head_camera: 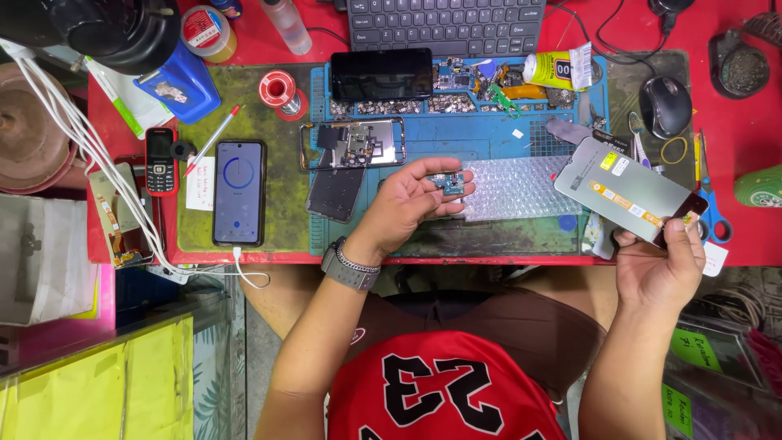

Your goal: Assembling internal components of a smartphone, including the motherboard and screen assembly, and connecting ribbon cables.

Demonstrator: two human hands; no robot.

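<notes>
Two hands: left (407, 204) pinches one circuit board (449, 182) (small), right (660, 265) one screen panel (623, 191).

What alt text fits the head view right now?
Seen from above, the left hand holds a small circuit board while the right hand holds a phone display panel, over a red workbench cluttered with an opened phone and parts.

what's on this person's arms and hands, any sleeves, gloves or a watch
Both arms are bare, with no sleeves and no gloves on the hands. The left hand side has a grey wristwatch with a silver chain bracelet beside it. The right hand and wrist show nothing worn.
</notes>
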